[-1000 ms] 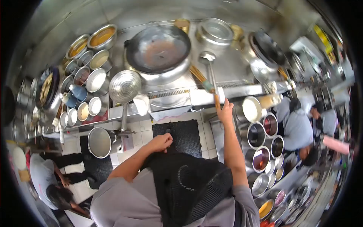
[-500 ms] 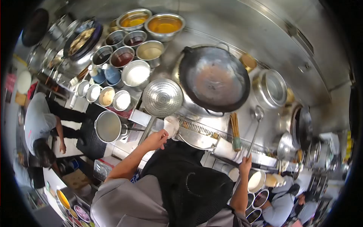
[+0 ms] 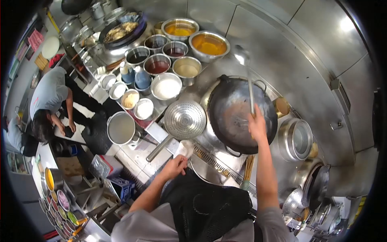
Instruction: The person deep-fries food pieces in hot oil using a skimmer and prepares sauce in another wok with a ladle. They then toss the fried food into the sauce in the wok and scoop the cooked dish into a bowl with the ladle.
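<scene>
Head view: we see the right hand [image 3: 258, 123], fingers clamped round the ladle [image 3: 249, 78], over the wok [image 3: 231, 109], scoop [image 3: 241, 55] near bowls [image 3: 205, 59] of amber liquid [image 3: 210, 43]. We'd call it stiff, lightish, maybe greasy; best held low on its handle [image 3: 252, 97]. Left hand [image 3: 176, 167] sits by a cloth [image 3: 184, 148]; finger closure we can't tell. Pots [image 3: 171, 99] hold red liquid [image 3: 157, 67], something white [image 3: 166, 86].

Right of the frame's centre sits the wok [image 3: 227, 121], the ladle [image 3: 249, 78] in the right hand [image 3: 256, 126] before it. Left of the wok lies the strainer [image 3: 185, 119]; right, a pot [image 3: 284, 136]; upper centre, two bowls [image 3: 206, 58].
</scene>
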Tool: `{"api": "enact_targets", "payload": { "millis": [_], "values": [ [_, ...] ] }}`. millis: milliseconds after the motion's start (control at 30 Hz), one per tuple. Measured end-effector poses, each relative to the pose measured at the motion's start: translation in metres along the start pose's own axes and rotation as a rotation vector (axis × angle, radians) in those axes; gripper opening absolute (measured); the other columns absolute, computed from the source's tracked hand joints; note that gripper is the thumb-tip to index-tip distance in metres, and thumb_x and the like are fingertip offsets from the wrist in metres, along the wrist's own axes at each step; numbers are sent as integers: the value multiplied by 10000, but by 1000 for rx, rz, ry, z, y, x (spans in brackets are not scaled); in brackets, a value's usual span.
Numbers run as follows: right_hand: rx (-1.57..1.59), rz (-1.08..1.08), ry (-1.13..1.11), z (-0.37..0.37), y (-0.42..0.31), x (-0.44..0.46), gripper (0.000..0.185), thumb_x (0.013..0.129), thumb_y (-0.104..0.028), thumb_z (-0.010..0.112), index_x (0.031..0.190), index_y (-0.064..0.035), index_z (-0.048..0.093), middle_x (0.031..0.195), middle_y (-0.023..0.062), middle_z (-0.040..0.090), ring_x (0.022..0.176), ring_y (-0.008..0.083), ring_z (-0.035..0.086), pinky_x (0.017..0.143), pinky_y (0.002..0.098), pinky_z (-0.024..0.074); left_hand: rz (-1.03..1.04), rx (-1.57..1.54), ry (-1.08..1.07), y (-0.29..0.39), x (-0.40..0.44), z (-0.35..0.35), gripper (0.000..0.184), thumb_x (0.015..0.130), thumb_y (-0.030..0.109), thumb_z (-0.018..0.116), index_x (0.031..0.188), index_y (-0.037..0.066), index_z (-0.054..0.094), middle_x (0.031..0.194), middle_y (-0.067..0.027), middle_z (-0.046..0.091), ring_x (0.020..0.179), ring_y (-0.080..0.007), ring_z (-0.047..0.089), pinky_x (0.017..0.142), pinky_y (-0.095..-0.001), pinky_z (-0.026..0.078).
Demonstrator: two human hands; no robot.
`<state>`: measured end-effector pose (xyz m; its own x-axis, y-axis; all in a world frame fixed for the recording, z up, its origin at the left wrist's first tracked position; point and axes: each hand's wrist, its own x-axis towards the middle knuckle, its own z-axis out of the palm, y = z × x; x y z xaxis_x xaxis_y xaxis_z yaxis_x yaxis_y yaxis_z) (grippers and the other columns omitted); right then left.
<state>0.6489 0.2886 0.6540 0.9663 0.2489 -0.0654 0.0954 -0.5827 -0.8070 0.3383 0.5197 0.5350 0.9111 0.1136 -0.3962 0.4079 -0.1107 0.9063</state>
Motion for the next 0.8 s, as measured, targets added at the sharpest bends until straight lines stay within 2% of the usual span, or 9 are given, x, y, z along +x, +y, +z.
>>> {"api": "enact_targets", "payload": {
  "millis": [167, 267, 367, 400, 433, 467, 533, 667, 800],
  "values": [
    [-288, -263, -31, 73, -42, 138, 607, 873, -128, 534, 1452, -84, 355, 768, 175, 648, 552, 273, 624, 512, 387, 494, 67, -16, 98, -39, -32, -20, 209, 990, 176, 503, 1089, -8, 501, 822, -103, 637, 617, -173, 670, 571, -296, 510],
    [-237, -59, -150, 85, -99, 165, 572, 851, -114, 559, 1402, -66, 418, 646, 116, 587, 458, 193, 543, 424, 362, 457, -10, -44, 201, -51, -43, -32, 213, 989, 162, 507, 1097, -21, 498, 835, -124, 644, 619, -180, 674, 581, -295, 517],
    [-341, -79, -322, 97, -104, 190, 537, 855, -85, 523, 1381, -70, 416, 714, 187, 621, 545, 297, 609, 512, 427, 497, -101, -144, 231, -53, -54, -37, 220, 989, 153, 507, 1100, -36, 490, 848, -145, 649, 609, -190, 674, 577, -297, 517],
    [-340, -72, -321, 103, -91, 189, 537, 855, -85, 523, 1381, -70, 416, 714, 187, 621, 545, 297, 609, 512, 427, 497, -105, -141, 226, -54, -55, -37, 220, 989, 153, 507, 1100, -36, 490, 848, -145, 649, 609, -190, 674, 577, -297, 517],
    [-470, -263, -127, 111, -65, 186, 535, 862, -88, 527, 1385, -73, 415, 721, 184, 612, 611, 305, 618, 564, 429, 504, -88, -117, 212, -53, -55, -37, 218, 990, 155, 506, 1098, -34, 492, 839, -142, 646, 608, -191, 675, 575, -296, 516],
    [-601, -447, 73, 113, -43, 176, 534, 868, -91, 530, 1389, -76, 415, 728, 180, 602, 676, 313, 626, 616, 431, 510, -70, -92, 191, -53, -53, -37, 217, 990, 156, 506, 1096, -33, 494, 830, -139, 642, 608, -193, 675, 574, -296, 515],
    [-397, -428, 130, 96, -31, 109, 555, 887, -112, 562, 1413, -71, 391, 802, 202, 614, 788, 346, 624, 716, 429, 503, -37, -68, 132, -57, -45, -38, 207, 989, 159, 504, 1086, -24, 508, 822, -132, 644, 606, -184, 673, 564, -296, 513],
    [168, 250, -162, 13, -25, -74, 589, 900, -131, 600, 1434, -67, 361, 959, 238, 632, 792, 358, 629, 733, 420, 494, 2, 17, 9, -48, -18, -40, 185, 987, 163, 502, 1055, -6, 534, 795, -113, 649, 588, -174, 669, 538, -293, 505],
    [-353, -206, 156, -22, 92, -173, 596, 867, -97, 578, 1430, -129, 383, 934, 232, 629, 847, 426, 624, 752, 474, 503, 140, 53, -64, -5, 4, -39, 191, 985, 149, 518, 1046, -32, 511, 782, -119, 637, 560, -182, 664, 508, -292, 507]
  ]
}}
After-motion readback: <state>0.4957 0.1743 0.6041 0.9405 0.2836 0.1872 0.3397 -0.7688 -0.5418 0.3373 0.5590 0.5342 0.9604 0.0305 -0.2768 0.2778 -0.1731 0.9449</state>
